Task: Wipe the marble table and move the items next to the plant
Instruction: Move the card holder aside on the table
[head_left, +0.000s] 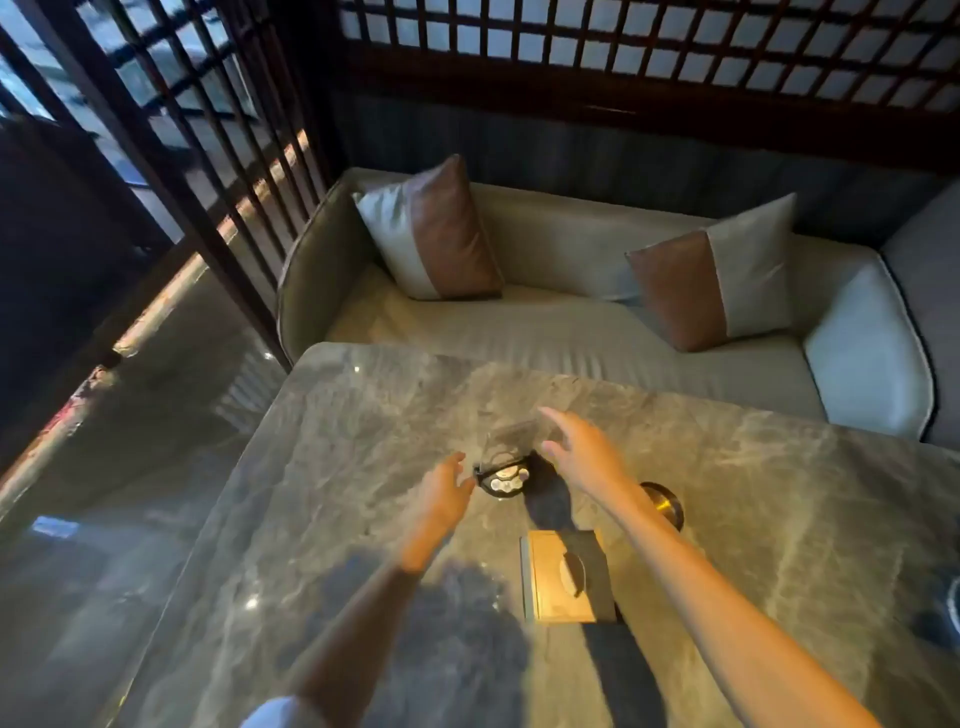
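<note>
Grey sofa behind, two grey-and-brown cushions leaning on it, dark wooden lattice screens

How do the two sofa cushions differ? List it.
The left grey-and-brown cushion stands upright in the sofa's corner; the right grey-and-brown cushion leans further along the backrest, tilted the other way. The left one has its brown panel on the right side; the right one has brown on the left. Both are two-tone and rest on the grey sofa.
</note>
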